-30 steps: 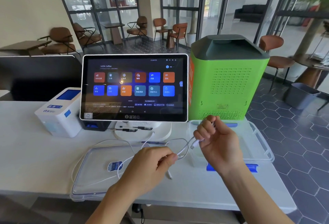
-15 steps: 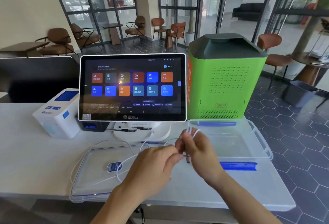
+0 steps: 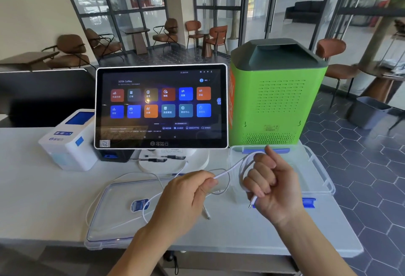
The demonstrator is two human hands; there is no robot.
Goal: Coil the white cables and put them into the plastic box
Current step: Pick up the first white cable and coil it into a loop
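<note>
My right hand (image 3: 270, 184) is closed around a loop of thin white cable (image 3: 234, 166), with a plug end poking out below the fist. My left hand (image 3: 186, 196) pinches the same cable a short way to the left, and a second plug dangles beneath it. More white cable (image 3: 114, 184) trails left across the table and over the clear lid (image 3: 105, 221). The clear plastic box (image 3: 315, 166) with blue clips stands just behind my right hand.
A tablet screen on a white stand (image 3: 161, 107) rises behind the hands. A green machine (image 3: 276, 93) stands behind the box. A small white printer (image 3: 70, 139) sits at the left. The table's right edge runs close to the box.
My hands have moved apart after meeting. The right hand turned and lifted, and another loop of cable lies around its fingers. The left hand still feeds the cable.
</note>
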